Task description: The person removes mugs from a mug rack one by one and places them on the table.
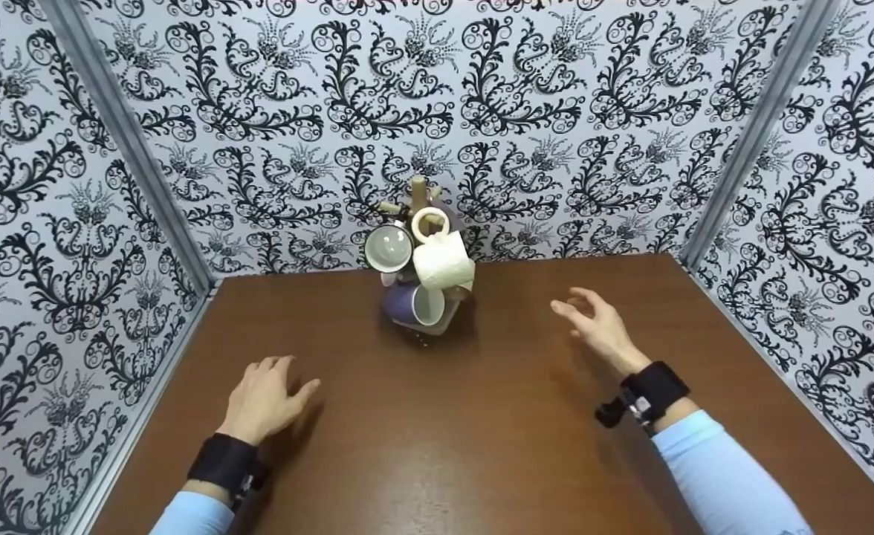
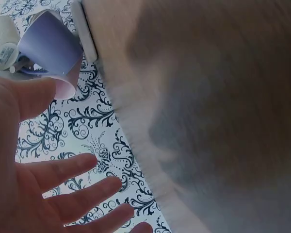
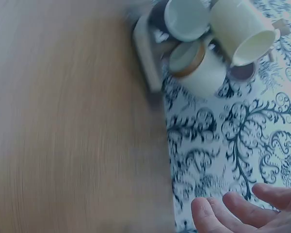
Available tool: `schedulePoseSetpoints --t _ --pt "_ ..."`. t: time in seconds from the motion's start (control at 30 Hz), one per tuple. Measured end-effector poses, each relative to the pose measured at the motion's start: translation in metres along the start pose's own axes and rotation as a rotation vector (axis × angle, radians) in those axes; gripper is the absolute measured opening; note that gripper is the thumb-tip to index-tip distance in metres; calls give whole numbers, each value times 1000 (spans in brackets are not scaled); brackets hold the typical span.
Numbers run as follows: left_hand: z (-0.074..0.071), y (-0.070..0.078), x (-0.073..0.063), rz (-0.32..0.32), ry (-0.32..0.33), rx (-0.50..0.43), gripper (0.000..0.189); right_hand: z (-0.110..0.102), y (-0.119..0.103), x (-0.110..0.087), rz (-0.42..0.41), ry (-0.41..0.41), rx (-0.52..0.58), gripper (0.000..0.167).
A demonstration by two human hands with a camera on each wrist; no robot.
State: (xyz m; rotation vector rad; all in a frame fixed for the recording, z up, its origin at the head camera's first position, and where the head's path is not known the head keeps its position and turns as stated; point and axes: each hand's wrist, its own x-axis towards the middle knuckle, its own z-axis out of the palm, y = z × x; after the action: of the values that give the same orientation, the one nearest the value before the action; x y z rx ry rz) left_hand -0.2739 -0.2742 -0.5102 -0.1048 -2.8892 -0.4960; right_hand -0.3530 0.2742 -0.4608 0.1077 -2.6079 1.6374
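A wooden mug tree (image 1: 418, 193) hung with several mugs stands at the back of the table. A cream mug (image 1: 441, 264) hangs at its front, its handle looped over a peg. To the left is a mug with a pale inside (image 1: 389, 250), and lower down a purple mug (image 1: 401, 302) lies tilted, its mouth facing right. The right wrist view also shows a white mug with a brown rim (image 3: 206, 77). My left hand (image 1: 262, 397), fingers spread, is at the table's left, holding nothing. To the right of the mugs, my right hand (image 1: 599, 325) is empty, fingers slightly bent.
The brown table (image 1: 437, 438) runs back to a patterned wall (image 1: 541, 134). Similar panels stand on both sides, with a metal post (image 1: 132, 148) in the left corner and another metal post (image 1: 760, 134) in the right one.
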Motion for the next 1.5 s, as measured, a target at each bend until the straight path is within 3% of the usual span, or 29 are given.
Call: schedulePoseSetpoints --t 0.2,0.4,0.67,0.97,1.23,1.5 --pt "4 4 -7 10 -12 -9 68 35 -8 2 111 -51 368 73" --pt "4 16 -11 41 -30 -3 65 55 -10 6 160 -87 520 71" --pt "4 28 -15 76 -68 2 63 67 -19 11 171 -93 668 64" --pt "5 33 -20 89 -81 9 46 92 -39 21 181 -120 820 76" --pt "12 41 -20 125 -87 -6 35 114 -59 31 215 -99 884 87" --pt "13 46 -22 154 -77 2 34 128 -80 44 227 -112 928 88"
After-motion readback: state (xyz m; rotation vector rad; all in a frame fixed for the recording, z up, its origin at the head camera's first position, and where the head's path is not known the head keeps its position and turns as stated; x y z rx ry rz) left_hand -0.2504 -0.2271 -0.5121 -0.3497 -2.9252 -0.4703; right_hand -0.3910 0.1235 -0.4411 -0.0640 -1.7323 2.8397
